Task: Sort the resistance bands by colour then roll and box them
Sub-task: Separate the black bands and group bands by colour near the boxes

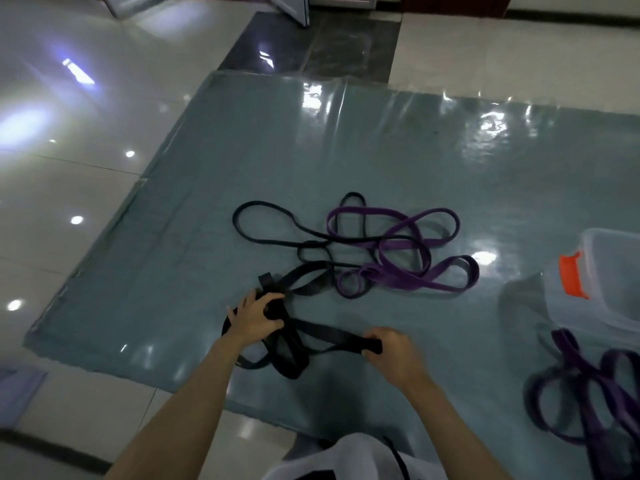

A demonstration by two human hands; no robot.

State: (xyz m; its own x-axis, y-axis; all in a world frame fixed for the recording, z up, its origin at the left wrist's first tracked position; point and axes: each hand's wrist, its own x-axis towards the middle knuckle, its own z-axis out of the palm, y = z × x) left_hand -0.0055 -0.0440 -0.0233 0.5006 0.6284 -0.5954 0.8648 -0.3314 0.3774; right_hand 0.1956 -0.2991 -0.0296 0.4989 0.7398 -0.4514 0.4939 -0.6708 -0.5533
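No legible text, label, brand, number or sign found. Checked the clear plastic box (pixel 604 282) with its orange latch (pixel 573 275) at the right edge of the frame and the grey-blue mat (pixel 381 161): all surfaces unmarked or too blurred to read

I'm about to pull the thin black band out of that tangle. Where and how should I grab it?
Probably take the thin black band at its free loop on the far-left side of the pile, coming from the left. That loop lies flat on the mat, clear of the purple bands; its right end runs under them, so pulling leftward should slide it out.
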